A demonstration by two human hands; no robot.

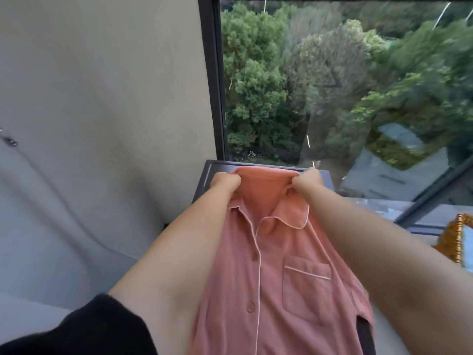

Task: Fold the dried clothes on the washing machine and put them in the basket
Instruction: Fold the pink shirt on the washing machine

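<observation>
Against a pale plaster wall (102, 73), the left hand (225, 181) bunches one shoulder of a salmon-pink cotton pyjama shirt with white piping, buttons and a chest pocket (268, 278) in a tight closed grip. The shirt hangs in the air before a dark flat surface (202, 185) below the window (332, 73). The right hand (307, 181) holds the other shoulder in the same closed grip, and at the far right an orange-gold woven basket (453, 239) shows only part of its rim, its contents out of sight.

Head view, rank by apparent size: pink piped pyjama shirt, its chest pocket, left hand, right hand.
1. pink piped pyjama shirt
2. chest pocket
3. left hand and right hand, both gripping the shirt's top: look alike, not ranked.
</observation>
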